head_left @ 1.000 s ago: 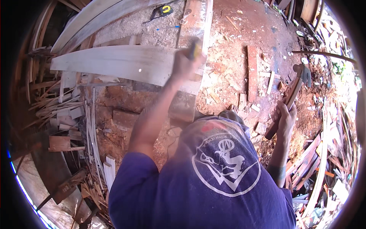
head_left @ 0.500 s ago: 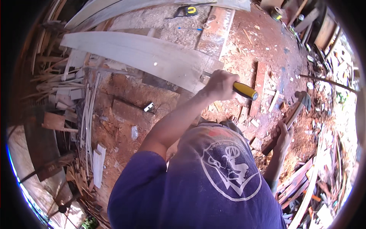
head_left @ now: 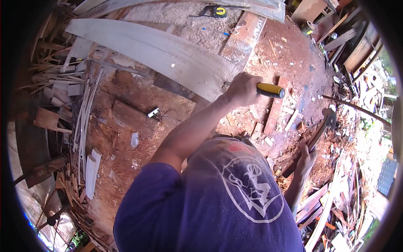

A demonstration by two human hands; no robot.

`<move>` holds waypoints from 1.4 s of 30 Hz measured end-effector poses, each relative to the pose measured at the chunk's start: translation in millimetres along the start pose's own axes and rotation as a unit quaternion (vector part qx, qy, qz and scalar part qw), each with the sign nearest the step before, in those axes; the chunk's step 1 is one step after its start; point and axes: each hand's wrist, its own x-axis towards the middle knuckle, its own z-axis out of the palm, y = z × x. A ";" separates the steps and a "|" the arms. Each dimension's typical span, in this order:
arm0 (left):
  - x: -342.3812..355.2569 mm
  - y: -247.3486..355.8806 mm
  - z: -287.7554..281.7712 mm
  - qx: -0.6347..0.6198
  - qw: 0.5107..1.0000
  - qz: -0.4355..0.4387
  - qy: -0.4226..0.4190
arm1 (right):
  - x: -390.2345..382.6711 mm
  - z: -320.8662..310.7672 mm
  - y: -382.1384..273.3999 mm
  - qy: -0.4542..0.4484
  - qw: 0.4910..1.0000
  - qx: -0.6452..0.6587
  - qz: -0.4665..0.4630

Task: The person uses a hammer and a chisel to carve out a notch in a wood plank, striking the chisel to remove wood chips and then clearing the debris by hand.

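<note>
My left hand [head_left: 244, 89] is closed round the yellow-and-black handle of a chisel [head_left: 272, 90]. Its short metal blade shows on the other side of the fist, at the right end of a long pale board [head_left: 145, 44]; whether the edge touches the wood I cannot tell. Lower on the right, my right hand [head_left: 305, 158] grips a claw hammer [head_left: 317, 135] by its wooden handle. The hammer's head points up and away, apart from the chisel.
A yellow-and-black tape measure [head_left: 219, 12] lies beyond the board. A small white-and-black device [head_left: 153, 112] with a thin cable sits on the left. Thin wood strips [head_left: 86, 111] and offcuts pile up along the left, and more scrap wood [head_left: 336, 201] lies at the right.
The whole view has turned slightly. The hammer in my right hand sits a little lower in the picture, while my left hand keeps its grip on the chisel by the board's end.
</note>
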 end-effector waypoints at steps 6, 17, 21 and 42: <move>-2.2 2.5 -19.6 -0.045 0.998 -0.030 0.019 | 6.9 -43.4 -84.1 0.075 0.967 -0.034 -0.240; -6.0 -11.8 -14.6 -0.042 0.998 -0.035 0.027 | 17.4 46.7 -72.0 -0.088 0.888 -0.376 -0.249; -1.0 -3.7 -17.8 -0.017 0.999 -0.039 0.007 | 13.2 -1.4 -127.0 0.024 0.914 -0.079 -0.398; 81.4 -63.2 -26.2 -0.358 0.857 -0.331 -0.165 | 18.6 -11.9 -38.9 -0.015 0.982 -0.144 -0.119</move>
